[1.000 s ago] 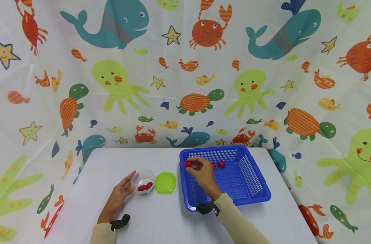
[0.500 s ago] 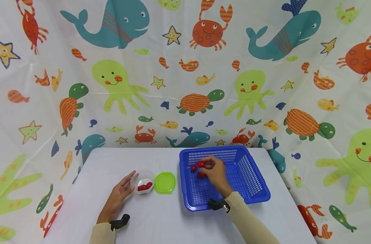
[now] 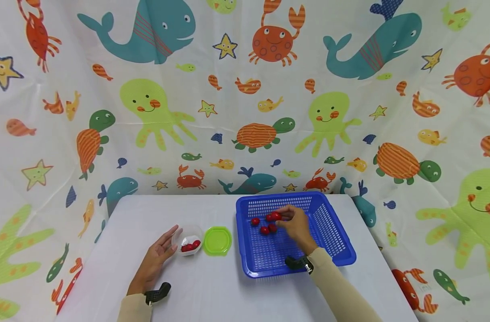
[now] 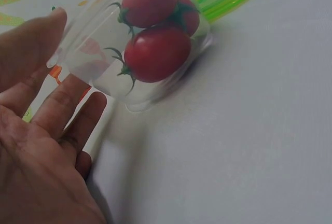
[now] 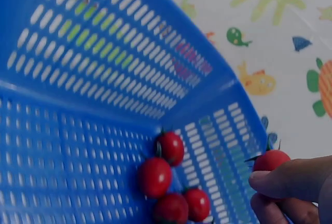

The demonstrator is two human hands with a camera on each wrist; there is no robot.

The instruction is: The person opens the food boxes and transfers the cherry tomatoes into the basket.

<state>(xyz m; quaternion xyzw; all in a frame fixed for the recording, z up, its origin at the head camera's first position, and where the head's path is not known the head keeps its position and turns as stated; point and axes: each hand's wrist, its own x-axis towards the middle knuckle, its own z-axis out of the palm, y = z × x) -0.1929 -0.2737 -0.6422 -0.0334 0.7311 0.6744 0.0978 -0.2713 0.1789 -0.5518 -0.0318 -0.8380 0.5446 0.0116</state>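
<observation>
My right hand (image 3: 297, 223) pinches a red cherry tomato (image 5: 272, 159) between thumb and fingers, over the blue plastic basket (image 3: 261, 268). Several more cherry tomatoes (image 5: 154, 177) lie on the basket floor, grouped toward its left half in the head view. On the left, my left hand (image 3: 158, 255) rests against the side of a small clear plastic container (image 3: 190, 231), its fingers loosely extended. In the left wrist view the fingertips are right at the container's rim. Three cherry tomatoes (image 4: 158, 53) with green stems show inside the container.
A bright green lid (image 3: 217, 241) lies on the white table (image 3: 200, 286) between the container and the basket. Behind and at the sides hangs a white curtain (image 3: 229, 170) printed with sea animals. Both wrists carry black camera mounts (image 3: 158, 293).
My right hand has moved rightward across the basket, first holding a tomato near its left wall. More tomatoes now show in the basket's left half. The left hand and container stay put.
</observation>
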